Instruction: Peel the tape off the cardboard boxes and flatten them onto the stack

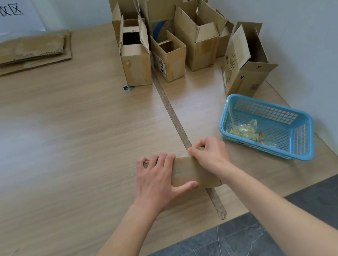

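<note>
Cardboard box (192, 173) lies near the front edge of the surface (68, 142), your left hand (156, 178) pressing it flat, fingers spread. Right hand (208, 154) pinches tape at its far corner. Step looks like peeling; next, pull steadily, drop the tape in the blue basket (296, 146), then carry it to the stack (32, 51).
</note>
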Action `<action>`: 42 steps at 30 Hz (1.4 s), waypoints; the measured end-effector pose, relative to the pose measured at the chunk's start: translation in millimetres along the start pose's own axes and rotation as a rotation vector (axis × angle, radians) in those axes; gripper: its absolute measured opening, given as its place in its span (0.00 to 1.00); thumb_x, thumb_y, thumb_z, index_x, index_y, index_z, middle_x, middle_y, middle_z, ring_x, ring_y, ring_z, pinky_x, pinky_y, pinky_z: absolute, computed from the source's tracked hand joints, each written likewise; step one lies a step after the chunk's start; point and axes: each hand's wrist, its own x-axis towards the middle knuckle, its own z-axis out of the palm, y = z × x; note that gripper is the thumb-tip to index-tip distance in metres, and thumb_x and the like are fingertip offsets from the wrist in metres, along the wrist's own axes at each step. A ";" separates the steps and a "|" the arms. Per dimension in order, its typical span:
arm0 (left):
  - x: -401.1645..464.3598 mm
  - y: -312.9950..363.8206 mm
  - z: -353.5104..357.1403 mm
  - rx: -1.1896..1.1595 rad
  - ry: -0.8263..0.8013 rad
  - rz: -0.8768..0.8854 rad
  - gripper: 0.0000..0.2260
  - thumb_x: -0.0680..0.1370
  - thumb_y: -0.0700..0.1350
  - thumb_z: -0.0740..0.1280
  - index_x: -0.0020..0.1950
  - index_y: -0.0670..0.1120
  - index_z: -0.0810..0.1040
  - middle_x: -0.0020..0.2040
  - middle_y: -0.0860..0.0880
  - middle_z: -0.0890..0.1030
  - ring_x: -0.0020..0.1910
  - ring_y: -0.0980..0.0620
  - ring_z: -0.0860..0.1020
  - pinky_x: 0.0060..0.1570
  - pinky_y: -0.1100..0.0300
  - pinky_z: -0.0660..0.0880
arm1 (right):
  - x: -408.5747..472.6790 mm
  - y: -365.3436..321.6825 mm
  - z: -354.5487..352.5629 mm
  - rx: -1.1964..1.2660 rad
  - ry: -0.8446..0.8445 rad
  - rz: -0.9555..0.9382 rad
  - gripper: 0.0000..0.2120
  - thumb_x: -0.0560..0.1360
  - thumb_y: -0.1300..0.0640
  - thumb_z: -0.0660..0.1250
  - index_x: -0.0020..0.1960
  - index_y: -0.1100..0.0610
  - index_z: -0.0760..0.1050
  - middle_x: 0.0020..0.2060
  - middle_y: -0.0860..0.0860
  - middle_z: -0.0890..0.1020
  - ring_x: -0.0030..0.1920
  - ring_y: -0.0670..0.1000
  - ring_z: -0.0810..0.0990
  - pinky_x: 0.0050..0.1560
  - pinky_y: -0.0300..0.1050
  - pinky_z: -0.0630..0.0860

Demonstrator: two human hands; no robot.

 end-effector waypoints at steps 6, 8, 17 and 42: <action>1.3 0.7 -3.0 -0.005 -0.053 -0.070 0.40 0.69 0.82 0.52 0.59 0.50 0.76 0.54 0.53 0.79 0.53 0.49 0.77 0.60 0.47 0.65 | -0.1 9.7 5.2 0.491 0.321 0.218 0.04 0.76 0.55 0.67 0.44 0.53 0.79 0.38 0.49 0.86 0.48 0.52 0.83 0.51 0.46 0.76; 3.7 1.1 -4.4 0.016 -0.089 -0.117 0.40 0.69 0.82 0.50 0.60 0.51 0.75 0.54 0.54 0.78 0.55 0.50 0.76 0.60 0.48 0.63 | 2.4 20.7 -1.1 0.591 0.356 0.234 0.04 0.76 0.53 0.66 0.45 0.53 0.78 0.40 0.48 0.85 0.49 0.53 0.83 0.53 0.50 0.78; 14.1 -0.2 -7.3 0.023 -0.182 -0.126 0.40 0.70 0.81 0.49 0.66 0.53 0.70 0.61 0.55 0.76 0.62 0.51 0.72 0.65 0.47 0.61 | -27.5 78.3 -32.0 -0.002 0.108 -0.552 0.03 0.80 0.53 0.69 0.53 0.51 0.77 0.48 0.42 0.81 0.49 0.44 0.81 0.53 0.49 0.81; 15.1 -2.0 -11.2 -0.048 -0.214 -0.123 0.40 0.69 0.82 0.49 0.66 0.54 0.69 0.62 0.57 0.75 0.63 0.53 0.71 0.67 0.49 0.59 | 6.0 71.0 -103.2 0.044 0.468 -0.241 0.03 0.76 0.58 0.74 0.50 0.56 0.85 0.41 0.50 0.86 0.41 0.47 0.83 0.50 0.40 0.77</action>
